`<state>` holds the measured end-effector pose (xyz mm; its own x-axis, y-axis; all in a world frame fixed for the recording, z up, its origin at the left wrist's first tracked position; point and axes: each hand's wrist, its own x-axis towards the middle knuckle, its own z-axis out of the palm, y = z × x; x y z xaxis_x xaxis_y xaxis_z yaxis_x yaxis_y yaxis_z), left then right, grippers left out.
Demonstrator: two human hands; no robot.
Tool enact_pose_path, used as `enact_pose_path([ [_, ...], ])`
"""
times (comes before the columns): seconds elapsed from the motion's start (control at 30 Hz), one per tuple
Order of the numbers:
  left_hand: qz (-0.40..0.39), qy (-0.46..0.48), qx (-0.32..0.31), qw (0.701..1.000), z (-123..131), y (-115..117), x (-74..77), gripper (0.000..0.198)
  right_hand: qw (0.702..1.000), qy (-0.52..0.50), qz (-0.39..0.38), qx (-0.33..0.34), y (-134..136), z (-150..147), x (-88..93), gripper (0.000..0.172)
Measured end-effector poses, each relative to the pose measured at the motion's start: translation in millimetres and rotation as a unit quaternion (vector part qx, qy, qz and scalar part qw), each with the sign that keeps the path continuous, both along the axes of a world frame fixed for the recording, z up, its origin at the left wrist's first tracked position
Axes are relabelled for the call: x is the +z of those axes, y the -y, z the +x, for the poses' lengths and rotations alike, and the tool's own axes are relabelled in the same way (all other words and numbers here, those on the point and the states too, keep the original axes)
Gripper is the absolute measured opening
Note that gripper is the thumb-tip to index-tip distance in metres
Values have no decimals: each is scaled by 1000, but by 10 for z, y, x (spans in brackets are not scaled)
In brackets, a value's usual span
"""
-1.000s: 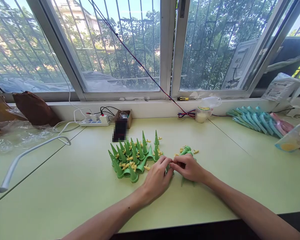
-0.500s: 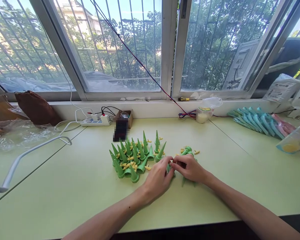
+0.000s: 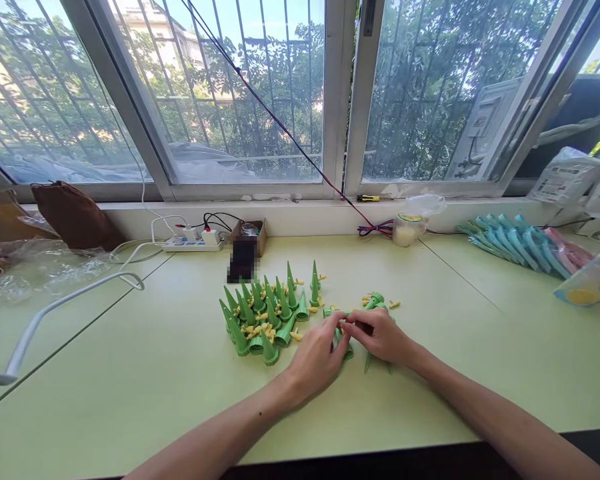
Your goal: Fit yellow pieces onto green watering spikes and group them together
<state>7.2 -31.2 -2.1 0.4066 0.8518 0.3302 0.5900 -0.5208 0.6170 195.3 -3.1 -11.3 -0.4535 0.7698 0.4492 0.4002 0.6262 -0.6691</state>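
My left hand (image 3: 320, 347) is closed around a green plastic watering spike (image 3: 349, 352), whose wide end shows under the fingers. The fingertips of my right hand (image 3: 377, 333) are pinched together against those of the left, hiding whatever lies between them. Behind the left fingers, another green spike (image 3: 333, 312) lies on its side. Many more green cone-shaped spikes (image 3: 269, 350) stand or lie to the left, with small yellow valve pieces (image 3: 265, 331) among them. Beyond the right hand are more green spikes (image 3: 375, 300) and a yellow valve piece (image 3: 394, 305); spike tips poke out below that hand.
The pale green table (image 3: 180, 387) runs to the window sill. Along the back stand a power strip (image 3: 193, 243), a small cardboard box (image 3: 255, 237), a pixelated dark object (image 3: 242, 260) and a jar (image 3: 407, 230). Blue packets (image 3: 520, 243) lie right; a white bent tube (image 3: 55, 310) crosses left.
The green spike that stood upright just behind my left hand now lies on its side, further right. Both hands stay almost in place, fingertips together.
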Motion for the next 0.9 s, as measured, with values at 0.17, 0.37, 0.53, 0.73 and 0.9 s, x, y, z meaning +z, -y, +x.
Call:
enact_pose_path([
  [0.17,25,-10,13,1000,-7,-30,-33,20,1000,-5,5,-10,-7,6,-17,36],
  [0.37,30,-21,16,999,-11,-55,-47,22,1000,1,22,-20,-16,3,-26,34],
  [0.53,8,-3,17,1000,0,-54,-51,22,999,-9,25,-30,-21,8,-19,33],
  [0.73,2,14,32,999,-7,-41,-37,18,992,-44,48,-109,-69,48,2,35],
  [0.9,4,26,50,998,-12,-24,-20,15,978,-57,78,-187,-116,83,36,33],
])
